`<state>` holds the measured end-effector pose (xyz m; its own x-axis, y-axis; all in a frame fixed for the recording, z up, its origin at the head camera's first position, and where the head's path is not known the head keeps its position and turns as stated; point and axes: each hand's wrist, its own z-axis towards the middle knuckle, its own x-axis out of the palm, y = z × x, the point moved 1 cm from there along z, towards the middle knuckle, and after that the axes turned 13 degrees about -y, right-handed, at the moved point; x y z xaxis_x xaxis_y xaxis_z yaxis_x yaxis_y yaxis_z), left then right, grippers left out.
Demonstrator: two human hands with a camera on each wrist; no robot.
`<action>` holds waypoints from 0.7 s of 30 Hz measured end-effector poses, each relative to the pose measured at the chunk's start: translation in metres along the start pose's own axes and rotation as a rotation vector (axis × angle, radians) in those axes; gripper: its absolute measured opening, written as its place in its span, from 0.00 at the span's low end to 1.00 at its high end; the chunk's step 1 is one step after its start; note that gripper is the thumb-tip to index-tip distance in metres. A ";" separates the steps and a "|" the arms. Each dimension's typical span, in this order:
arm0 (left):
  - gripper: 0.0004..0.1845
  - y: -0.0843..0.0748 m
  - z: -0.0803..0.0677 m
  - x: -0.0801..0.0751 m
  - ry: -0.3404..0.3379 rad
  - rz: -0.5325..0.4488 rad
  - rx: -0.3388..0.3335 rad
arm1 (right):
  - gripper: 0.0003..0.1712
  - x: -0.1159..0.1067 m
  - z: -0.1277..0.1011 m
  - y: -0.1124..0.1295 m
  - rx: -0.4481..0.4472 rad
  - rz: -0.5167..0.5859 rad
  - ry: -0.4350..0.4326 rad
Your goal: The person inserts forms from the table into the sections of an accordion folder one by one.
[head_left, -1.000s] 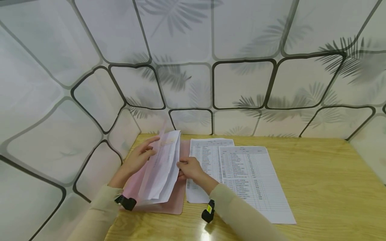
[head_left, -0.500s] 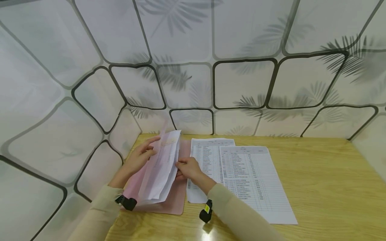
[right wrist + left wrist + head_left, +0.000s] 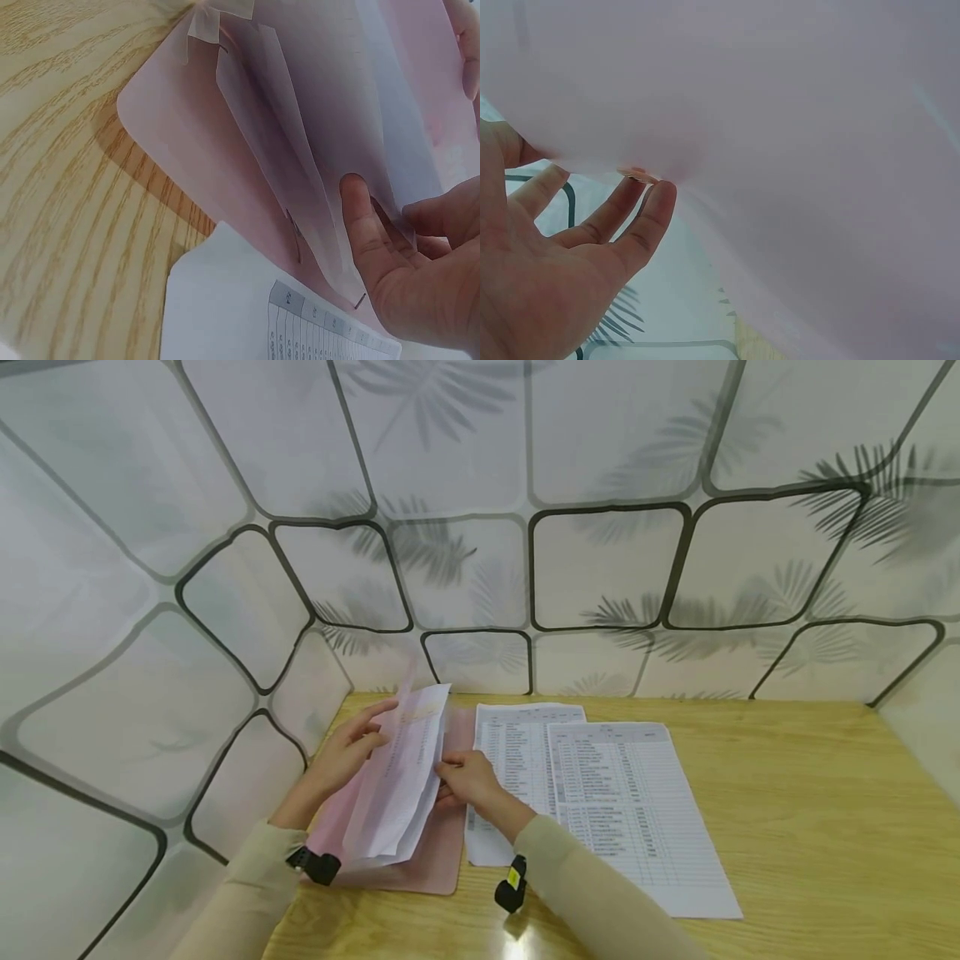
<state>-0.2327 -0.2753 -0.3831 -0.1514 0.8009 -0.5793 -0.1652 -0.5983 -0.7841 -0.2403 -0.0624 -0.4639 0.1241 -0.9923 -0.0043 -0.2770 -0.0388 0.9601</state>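
A pale wooden table (image 3: 787, 810) stands in a corner walled by white panels (image 3: 600, 568) with dark frames and leaf shadows. At its left end a pink folder (image 3: 435, 860) lies open; the left hand (image 3: 341, 756) props its raised cover with straight fingers, while the right hand (image 3: 468, 779) pinches the edge of the sheets (image 3: 401, 777) inside. Two printed lists (image 3: 622, 810) lie flat, overlapping, just right of the folder.
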 end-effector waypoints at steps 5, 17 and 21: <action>0.28 -0.001 0.001 0.000 -0.001 0.016 0.013 | 0.24 -0.005 0.001 0.000 0.001 0.020 0.011; 0.27 -0.001 0.000 0.002 0.012 0.027 0.023 | 0.24 -0.054 -0.002 0.007 -0.045 -0.022 -0.069; 0.27 -0.001 0.001 0.003 0.015 0.024 0.026 | 0.25 -0.077 -0.003 0.008 -0.048 -0.053 -0.112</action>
<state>-0.2336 -0.2719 -0.3841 -0.1413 0.7865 -0.6012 -0.1869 -0.6175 -0.7640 -0.2494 0.0142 -0.4551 0.0296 -0.9960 -0.0844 -0.2267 -0.0890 0.9699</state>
